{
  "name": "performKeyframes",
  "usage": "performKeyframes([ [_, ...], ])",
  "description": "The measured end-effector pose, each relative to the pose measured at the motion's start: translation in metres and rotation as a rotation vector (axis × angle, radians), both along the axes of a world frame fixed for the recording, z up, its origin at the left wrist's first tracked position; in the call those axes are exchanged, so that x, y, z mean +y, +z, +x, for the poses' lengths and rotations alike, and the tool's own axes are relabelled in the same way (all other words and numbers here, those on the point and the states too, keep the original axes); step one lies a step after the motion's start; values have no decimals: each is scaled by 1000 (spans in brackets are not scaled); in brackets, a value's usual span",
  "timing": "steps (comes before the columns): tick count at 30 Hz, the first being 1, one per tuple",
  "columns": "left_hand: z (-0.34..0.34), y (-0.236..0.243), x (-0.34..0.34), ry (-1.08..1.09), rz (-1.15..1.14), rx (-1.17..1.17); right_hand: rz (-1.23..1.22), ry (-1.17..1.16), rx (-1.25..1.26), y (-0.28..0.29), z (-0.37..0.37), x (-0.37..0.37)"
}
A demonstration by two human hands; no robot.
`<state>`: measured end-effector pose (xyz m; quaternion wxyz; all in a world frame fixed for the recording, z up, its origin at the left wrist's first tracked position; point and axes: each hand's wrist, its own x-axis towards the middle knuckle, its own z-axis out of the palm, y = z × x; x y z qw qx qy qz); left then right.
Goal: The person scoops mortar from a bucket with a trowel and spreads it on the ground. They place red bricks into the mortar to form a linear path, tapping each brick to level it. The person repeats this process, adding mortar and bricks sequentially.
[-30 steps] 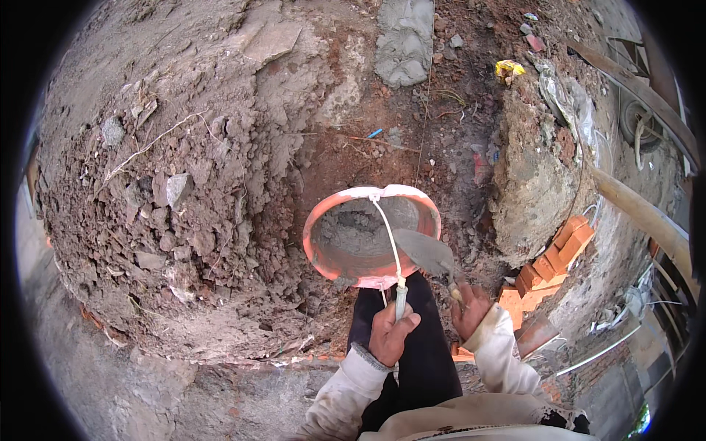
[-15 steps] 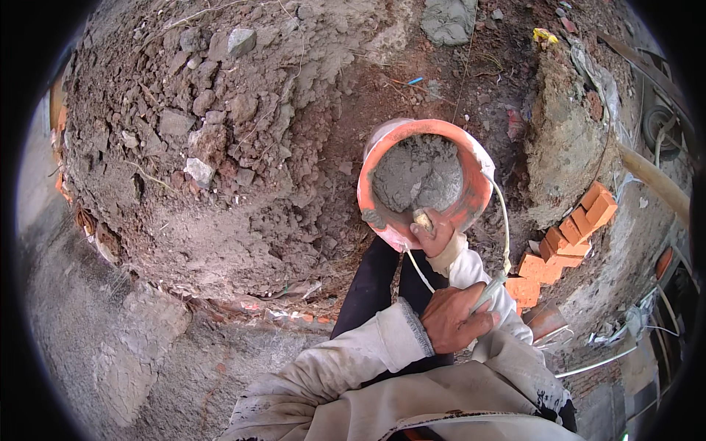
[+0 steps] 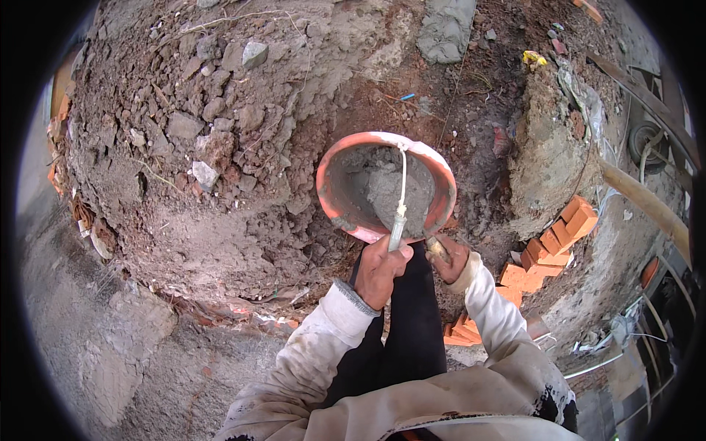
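Note:
An orange bucket (image 3: 445,176) partly filled with wet grey mortar (image 3: 412,192) is in front of my legs, its mouth facing up toward me. Across its mouth runs a pale cord handle (image 3: 403,176) with a grey tube grip (image 3: 397,229). My left hand (image 3: 378,273) is closed round that grip at the near rim. Just right of it, my right hand (image 3: 453,260) grips the short wooden handle of a trowel (image 3: 438,250). Most of the trowel's blade is hidden by the hand and rim.
Orange bricks (image 3: 548,250) are stacked in a row at the right, with a wooden pole (image 3: 647,209) beyond. Rubble and stones (image 3: 206,175) cover the left bank. Farther ahead lies a strip of grey mortar (image 3: 445,37). A taut string (image 3: 459,81) crosses the soil.
My left hand has swung the cord handle from the right over the bucket's mouth. The bucket has shifted left and tilted. My right hand with the trowel has left the mouth for the near right rim.

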<state>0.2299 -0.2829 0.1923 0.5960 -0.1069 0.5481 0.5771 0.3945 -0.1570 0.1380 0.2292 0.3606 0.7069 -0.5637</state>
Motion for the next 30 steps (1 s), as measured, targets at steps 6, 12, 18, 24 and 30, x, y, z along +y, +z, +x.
performKeyframes([
  [6,12,-30,-1,327,-55,-127,70,-117,159,5,52,33],
  [12,17,-46,-2,446,-71,-189,480,-249,157,-81,-35,72],
  [18,14,-49,0,377,-109,-190,694,-231,-492,-232,-146,120],
  [24,19,-57,-15,409,-176,-214,459,-369,-160,-279,-137,78],
  [30,22,-61,-5,474,-214,-260,788,515,-468,-385,-190,168],
])
